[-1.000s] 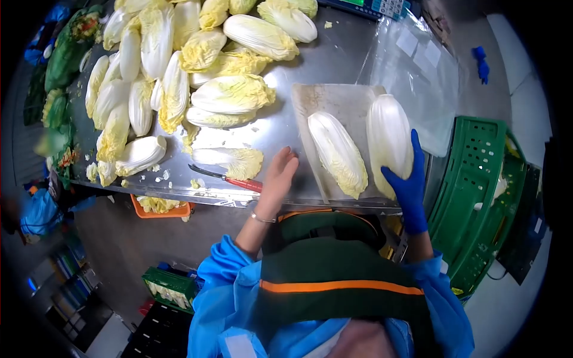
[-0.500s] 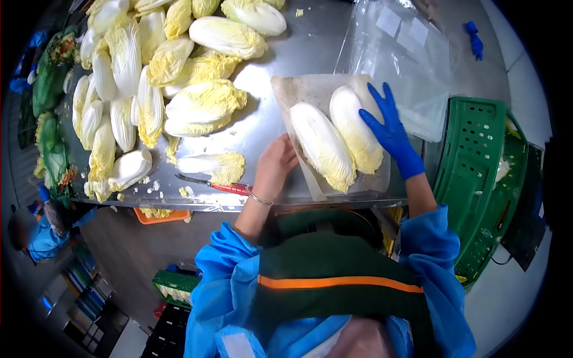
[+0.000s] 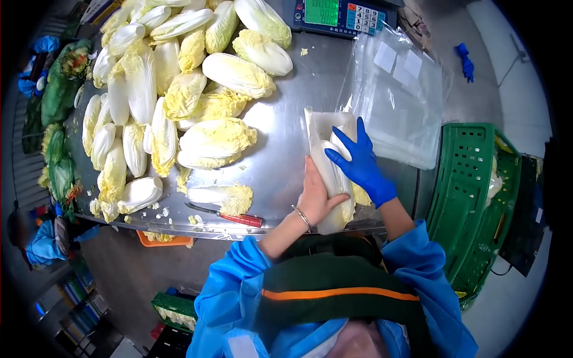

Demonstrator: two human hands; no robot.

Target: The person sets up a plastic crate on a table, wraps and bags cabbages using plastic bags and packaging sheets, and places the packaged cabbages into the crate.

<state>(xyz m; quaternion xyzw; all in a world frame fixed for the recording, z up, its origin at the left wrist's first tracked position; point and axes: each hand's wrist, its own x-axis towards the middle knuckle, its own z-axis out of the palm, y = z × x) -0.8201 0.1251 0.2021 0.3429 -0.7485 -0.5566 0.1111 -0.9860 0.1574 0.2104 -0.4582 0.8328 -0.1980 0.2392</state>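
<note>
Single head-worn view, wide with dark rounded edges, facing forward and steeply down, close above the worktop (image 3: 286, 137), wearer's green apron (image 3: 334, 271) at lower centre

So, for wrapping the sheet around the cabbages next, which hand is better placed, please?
Probably the left: the bare left hand lies against the left side of the sheet. The gloved right hand is spread over the cabbages, seemingly better for steadying them.
</note>
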